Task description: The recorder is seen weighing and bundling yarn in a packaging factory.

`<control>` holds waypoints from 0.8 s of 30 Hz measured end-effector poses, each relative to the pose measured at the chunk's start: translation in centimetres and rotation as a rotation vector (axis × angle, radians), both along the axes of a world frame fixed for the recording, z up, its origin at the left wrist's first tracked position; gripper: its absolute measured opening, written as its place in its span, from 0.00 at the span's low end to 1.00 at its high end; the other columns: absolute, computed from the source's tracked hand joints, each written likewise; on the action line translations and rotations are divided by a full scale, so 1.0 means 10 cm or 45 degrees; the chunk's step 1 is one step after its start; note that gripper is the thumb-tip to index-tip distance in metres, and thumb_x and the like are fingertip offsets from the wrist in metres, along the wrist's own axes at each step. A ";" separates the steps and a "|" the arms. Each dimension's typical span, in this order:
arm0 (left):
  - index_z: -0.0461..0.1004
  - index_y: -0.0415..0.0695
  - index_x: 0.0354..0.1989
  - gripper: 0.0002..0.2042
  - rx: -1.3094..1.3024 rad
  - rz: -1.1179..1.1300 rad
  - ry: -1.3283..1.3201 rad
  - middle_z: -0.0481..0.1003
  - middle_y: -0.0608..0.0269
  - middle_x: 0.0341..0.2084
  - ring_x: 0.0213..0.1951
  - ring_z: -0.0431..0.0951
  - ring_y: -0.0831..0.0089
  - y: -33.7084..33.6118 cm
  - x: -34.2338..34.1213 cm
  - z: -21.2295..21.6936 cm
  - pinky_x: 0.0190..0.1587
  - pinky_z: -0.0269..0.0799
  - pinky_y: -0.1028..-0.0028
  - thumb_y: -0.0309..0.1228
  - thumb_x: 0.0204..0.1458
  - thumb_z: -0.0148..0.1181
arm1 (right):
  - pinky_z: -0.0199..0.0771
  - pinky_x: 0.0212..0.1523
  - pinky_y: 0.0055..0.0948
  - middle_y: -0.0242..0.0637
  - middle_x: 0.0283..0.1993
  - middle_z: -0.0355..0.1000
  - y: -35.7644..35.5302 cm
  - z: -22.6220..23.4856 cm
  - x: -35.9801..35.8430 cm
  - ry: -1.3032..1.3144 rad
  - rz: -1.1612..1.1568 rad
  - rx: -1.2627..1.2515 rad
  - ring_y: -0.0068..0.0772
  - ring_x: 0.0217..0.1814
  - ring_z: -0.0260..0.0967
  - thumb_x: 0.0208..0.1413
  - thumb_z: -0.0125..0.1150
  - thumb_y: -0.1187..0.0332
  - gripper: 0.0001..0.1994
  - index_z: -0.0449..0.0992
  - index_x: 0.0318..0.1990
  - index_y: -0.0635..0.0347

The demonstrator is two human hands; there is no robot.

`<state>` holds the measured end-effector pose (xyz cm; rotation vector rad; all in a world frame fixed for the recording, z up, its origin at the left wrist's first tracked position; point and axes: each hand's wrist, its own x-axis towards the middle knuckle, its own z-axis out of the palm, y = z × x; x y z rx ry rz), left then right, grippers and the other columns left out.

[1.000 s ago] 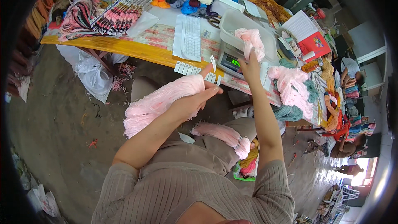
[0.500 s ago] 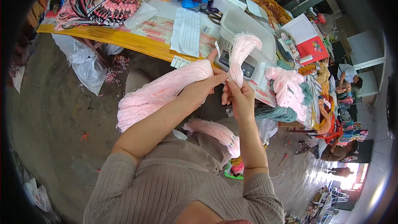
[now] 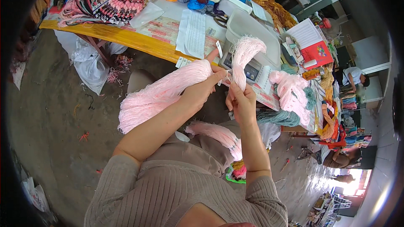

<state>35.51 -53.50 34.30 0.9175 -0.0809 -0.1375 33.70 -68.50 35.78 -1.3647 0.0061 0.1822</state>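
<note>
Both of my hands are raised at the table's near edge. My left hand (image 3: 206,83) is closed on the end of a large hank of pale pink yarn (image 3: 164,90), which droops to the left over my forearm; one finger points up past it. A small white tag (image 3: 219,49) stands by that fingertip. With thumb and fingers, my right hand (image 3: 243,101) pinches the lower end of a smaller pale pink hank (image 3: 247,52), whose looped top leans right. White strands run between the two hands. Another pink hank (image 3: 214,136) lies across my lap.
Behind my hands are a scale (image 3: 251,72) and a clear plastic tub (image 3: 254,27). Pink yarn (image 3: 290,88) lies over grey-green yarn (image 3: 280,117) at right. Printed sheets (image 3: 191,33), a shade card of yarn (image 3: 126,4) and colourful hanks cover the table (image 3: 113,38).
My left hand has shifted slightly left, widening the gap between the hands so white strands show there. The smaller hank hangs almost as before in my right hand.
</note>
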 end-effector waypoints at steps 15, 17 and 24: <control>0.50 0.40 0.63 0.32 -0.046 -0.013 -0.022 0.69 0.73 0.27 0.19 0.61 0.88 0.03 -0.03 0.02 0.19 0.55 0.87 0.29 0.51 0.57 | 0.48 0.11 0.18 0.28 0.17 0.56 0.06 0.02 -0.03 -0.060 -0.125 0.085 0.18 0.11 0.50 0.57 0.52 0.68 0.08 0.66 0.30 0.62; 0.51 0.40 0.63 0.32 -0.052 -0.014 -0.033 0.70 0.73 0.27 0.18 0.60 0.88 0.02 -0.02 -0.01 0.19 0.55 0.87 0.29 0.51 0.58 | 0.47 0.10 0.17 0.26 0.16 0.55 0.03 0.02 -0.03 0.025 -0.073 0.047 0.17 0.11 0.49 0.56 0.53 0.67 0.08 0.67 0.32 0.63; 0.53 0.40 0.62 0.30 0.036 -0.043 0.007 0.70 0.73 0.27 0.19 0.60 0.88 0.03 -0.06 0.01 0.19 0.55 0.87 0.30 0.51 0.58 | 0.45 0.09 0.17 0.24 0.13 0.52 0.05 0.04 -0.04 0.006 -0.109 0.046 0.16 0.09 0.47 0.55 0.55 0.67 0.08 0.68 0.34 0.62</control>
